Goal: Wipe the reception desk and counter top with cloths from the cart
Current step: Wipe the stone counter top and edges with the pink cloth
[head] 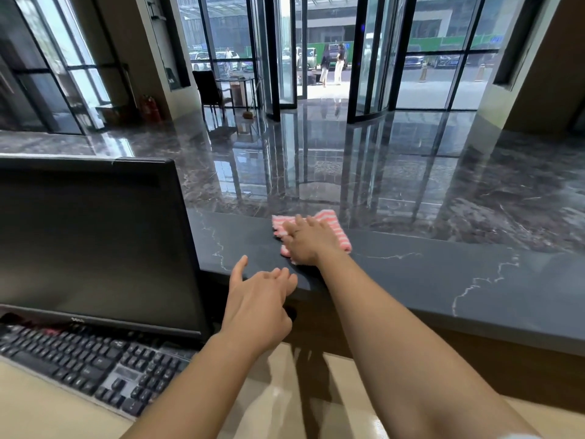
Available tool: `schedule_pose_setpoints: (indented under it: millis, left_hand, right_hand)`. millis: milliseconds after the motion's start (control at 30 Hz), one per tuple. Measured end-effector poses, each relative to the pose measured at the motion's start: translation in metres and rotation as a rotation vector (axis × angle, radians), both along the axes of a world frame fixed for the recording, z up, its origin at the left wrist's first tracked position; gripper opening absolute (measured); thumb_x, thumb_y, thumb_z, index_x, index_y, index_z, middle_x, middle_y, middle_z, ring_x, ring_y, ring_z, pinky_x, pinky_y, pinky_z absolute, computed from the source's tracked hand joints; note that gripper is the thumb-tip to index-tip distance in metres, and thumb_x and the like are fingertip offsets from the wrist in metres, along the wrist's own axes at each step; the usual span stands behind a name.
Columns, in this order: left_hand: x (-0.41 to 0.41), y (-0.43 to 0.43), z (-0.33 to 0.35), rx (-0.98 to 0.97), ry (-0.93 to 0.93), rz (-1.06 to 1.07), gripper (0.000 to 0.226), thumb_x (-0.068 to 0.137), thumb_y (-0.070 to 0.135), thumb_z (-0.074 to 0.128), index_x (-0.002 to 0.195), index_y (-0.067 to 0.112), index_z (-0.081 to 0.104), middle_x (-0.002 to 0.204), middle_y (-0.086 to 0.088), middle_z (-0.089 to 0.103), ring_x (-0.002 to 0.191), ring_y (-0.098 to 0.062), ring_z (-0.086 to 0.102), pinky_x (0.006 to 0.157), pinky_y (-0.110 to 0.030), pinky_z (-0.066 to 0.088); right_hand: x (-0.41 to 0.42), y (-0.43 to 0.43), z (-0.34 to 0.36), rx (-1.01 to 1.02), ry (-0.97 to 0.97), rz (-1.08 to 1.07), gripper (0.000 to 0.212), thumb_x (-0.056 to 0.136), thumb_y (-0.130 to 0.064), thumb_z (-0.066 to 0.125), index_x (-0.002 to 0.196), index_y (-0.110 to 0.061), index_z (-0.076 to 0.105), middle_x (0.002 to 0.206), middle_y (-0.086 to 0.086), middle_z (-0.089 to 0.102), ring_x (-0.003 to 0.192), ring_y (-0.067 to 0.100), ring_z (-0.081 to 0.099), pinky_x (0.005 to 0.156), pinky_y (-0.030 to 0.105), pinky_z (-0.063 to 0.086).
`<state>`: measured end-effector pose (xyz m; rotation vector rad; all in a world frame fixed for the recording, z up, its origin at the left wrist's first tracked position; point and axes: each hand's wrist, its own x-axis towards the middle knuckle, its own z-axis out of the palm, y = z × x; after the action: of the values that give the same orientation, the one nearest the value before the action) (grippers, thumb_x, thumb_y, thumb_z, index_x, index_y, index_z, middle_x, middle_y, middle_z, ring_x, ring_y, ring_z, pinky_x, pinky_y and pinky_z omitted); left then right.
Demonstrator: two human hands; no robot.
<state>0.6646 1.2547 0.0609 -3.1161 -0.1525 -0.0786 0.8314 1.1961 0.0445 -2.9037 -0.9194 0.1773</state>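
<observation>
Up on the dark upper bench (443, 280), towards its far edge, the pink-striped cloth (334, 224) lies flat and the right hand (308, 240) presses down on it, fingers spread and straight, not curled round it. Nearer and to the left, the left hand (258, 307) reaches in with fingers loose and open, holding nothing, its fingertips right at the near edge of that bench; touching or just off it, I cannot tell. Left of both hands stands a black monitor (91, 242), with a black keyboard (79, 365) before it on the pale lower bench (47, 407).
</observation>
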Motion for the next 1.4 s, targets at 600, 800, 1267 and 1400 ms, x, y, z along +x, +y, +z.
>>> schedule_pose_setpoints:
  millis: [600, 800, 1267, 1400]
  left_hand:
    - [-0.001, -0.021, 0.004, 0.018, 0.055, 0.131, 0.053, 0.09, 0.019, 0.05, 0.142, 0.024, 0.038, 0.147, 0.008, 0.039, 0.139, -0.009, 0.032, 0.116, -0.048, -0.012]
    - [-0.016, -0.025, 0.001, -0.023, 0.005, 0.103, 0.063, 0.091, 0.02, 0.052, 0.149, 0.022, 0.027, 0.156, 0.005, 0.026, 0.146, -0.009, 0.017, 0.118, -0.046, -0.007]
    - [-0.052, 0.006, -0.036, -0.773, -0.225, 0.389, 0.046, 0.089, 0.012, 0.051, 0.132, 0.025, 0.058, 0.127, 0.005, 0.063, 0.101, -0.01, 0.06, 0.09, -0.025, 0.046]
    - [-0.052, 0.019, -0.035, -0.962, -0.27, 0.421, 0.044, 0.091, 0.006, 0.052, 0.134, 0.016, 0.057, 0.132, 0.001, 0.06, 0.093, -0.003, 0.059, 0.074, -0.011, 0.042]
  right_hand:
    - [0.003, -0.138, -0.002, -0.012, -0.005, -0.181, 0.052, 0.105, -0.041, 0.021, 0.155, -0.028, 0.017, 0.164, 0.004, 0.009, 0.15, 0.026, 0.01, 0.12, 0.044, 0.011]
    - [-0.009, -0.255, -0.009, 0.009, -0.066, -0.458, 0.053, 0.103, -0.048, 0.026, 0.152, -0.029, 0.029, 0.159, 0.006, 0.025, 0.145, 0.028, 0.025, 0.116, 0.046, 0.021]
    - [-0.094, -0.141, -0.008, 0.17, -0.119, -0.712, 0.052, 0.096, -0.043, 0.039, 0.141, -0.016, 0.041, 0.152, 0.015, 0.033, 0.139, 0.035, 0.026, 0.114, 0.046, 0.021]
    - [-0.116, -0.062, -0.005, 0.307, 0.009, -0.591, 0.063, 0.095, -0.035, 0.045, 0.149, -0.007, 0.028, 0.158, 0.019, 0.019, 0.146, 0.035, 0.013, 0.119, 0.047, 0.01]
